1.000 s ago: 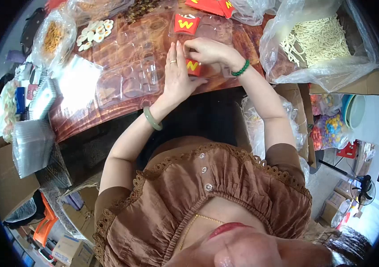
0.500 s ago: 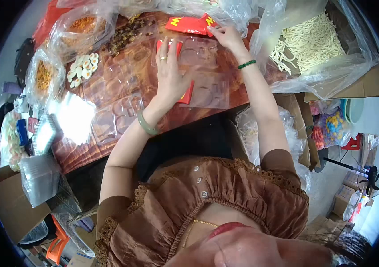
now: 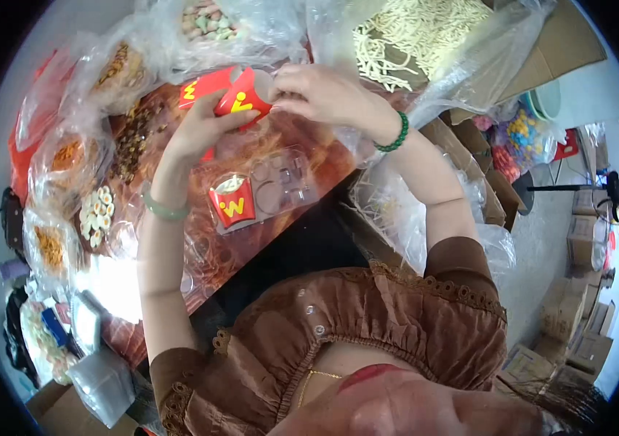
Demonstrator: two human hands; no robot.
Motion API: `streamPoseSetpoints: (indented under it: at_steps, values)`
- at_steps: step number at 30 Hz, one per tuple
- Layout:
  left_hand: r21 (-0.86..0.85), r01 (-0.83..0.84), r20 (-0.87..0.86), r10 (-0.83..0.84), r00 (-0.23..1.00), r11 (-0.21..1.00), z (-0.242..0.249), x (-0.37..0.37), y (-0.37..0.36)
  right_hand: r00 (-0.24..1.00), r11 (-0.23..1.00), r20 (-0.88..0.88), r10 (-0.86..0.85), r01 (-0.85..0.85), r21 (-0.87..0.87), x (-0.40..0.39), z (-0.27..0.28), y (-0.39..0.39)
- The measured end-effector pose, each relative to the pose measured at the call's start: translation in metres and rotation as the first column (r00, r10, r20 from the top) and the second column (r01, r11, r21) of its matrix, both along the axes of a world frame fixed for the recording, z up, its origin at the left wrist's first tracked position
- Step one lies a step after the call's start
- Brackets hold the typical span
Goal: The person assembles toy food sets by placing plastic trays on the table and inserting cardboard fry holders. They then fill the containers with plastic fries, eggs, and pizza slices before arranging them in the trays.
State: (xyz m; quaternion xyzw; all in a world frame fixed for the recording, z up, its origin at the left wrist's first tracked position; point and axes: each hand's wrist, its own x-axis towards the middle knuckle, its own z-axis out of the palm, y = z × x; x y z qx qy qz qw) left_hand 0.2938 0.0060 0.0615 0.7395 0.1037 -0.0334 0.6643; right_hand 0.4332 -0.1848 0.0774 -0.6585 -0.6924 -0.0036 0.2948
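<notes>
A red fry carton (image 3: 245,98) with a yellow logo is held in my left hand (image 3: 208,127), thumb across its front. Its mouth faces my right hand (image 3: 313,91), whose curled fingers grip the carton's edge; the fingertips are partly hidden. Just behind lies a second red piece of carton (image 3: 197,89), flat on the table. Nearer my body, a red carton filled with pale sticks (image 3: 232,202) sits in one compartment of a clear plastic tray (image 3: 280,192). The tray's other visible compartments hold nothing.
Pale sticks (image 3: 426,36) fill a bag-lined box at back right. To the left are egg-like candies (image 3: 96,216), brown pieces (image 3: 129,142) and bags of orange pieces (image 3: 51,243). Stacked clear trays (image 3: 102,389) stand at lower left. An open carton (image 3: 397,211) with plastic is beside my right arm.
My right hand has brought a red carton from the back of the table toward the left, and my left hand has closed on it. The view has turned and shifted.
</notes>
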Motion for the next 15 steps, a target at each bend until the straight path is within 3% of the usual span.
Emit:
streamPoseSetpoints:
  at_steps: [1,2,3,5,7,8,9,10,11,13,15]
  values:
    - [-0.126,-0.054,-0.025,0.051,0.998,0.991,0.018,-0.009,-0.019,0.981,0.995,-0.167,-0.103,0.1,-0.028,0.007,0.013,-0.019]
    - [-0.125,-0.039,-0.024,0.037,0.999,0.991,0.015,-0.012,-0.025,0.924,0.98,-0.328,-0.197,0.185,-0.067,0.015,0.026,-0.041]
    - [-0.2,-0.057,0.016,0.061,0.998,0.978,0.008,-0.014,-0.029,0.79,0.955,-0.556,-0.258,0.296,-0.023,0.046,0.012,-0.056]
    - [-0.348,-0.04,0.06,0.065,0.996,0.937,0.013,-0.02,-0.045,0.659,0.783,-0.546,-0.517,0.622,0.009,0.117,-0.02,-0.077]
    - [-0.327,-0.002,0.14,0.051,0.989,0.945,0.013,-0.014,-0.07,0.541,0.58,-0.208,-0.815,0.772,-0.261,0.15,-0.028,-0.086]
    - [-0.256,0.009,0.021,-0.003,1.0,0.967,0.009,-0.011,-0.077,0.568,0.569,-0.081,-0.819,0.789,-0.232,0.176,-0.053,-0.084]
    - [-0.326,0.067,0.047,-0.054,0.997,0.943,0.014,-0.006,-0.093,0.581,0.563,0.05,-0.812,0.803,-0.197,0.2,-0.081,-0.08]
    - [-0.392,0.123,0.074,-0.102,0.992,0.912,0.02,-0.001,-0.111,0.545,0.508,0.103,-0.832,0.824,-0.251,0.209,-0.09,-0.069]
    - [-0.433,0.151,0.068,-0.134,0.989,0.889,0.02,0.003,-0.123,0.592,0.544,0.116,-0.798,0.789,-0.285,0.207,-0.088,-0.065]
    - [-0.391,0.186,0.158,-0.133,0.978,0.901,0.018,0.014,-0.145,0.677,0.622,0.087,-0.731,0.713,-0.323,0.212,-0.094,-0.058]
    - [-0.339,0.169,0.112,-0.138,0.984,0.925,0.018,0.022,-0.153,0.687,0.596,0.142,-0.713,0.7,-0.395,0.228,-0.094,-0.059]
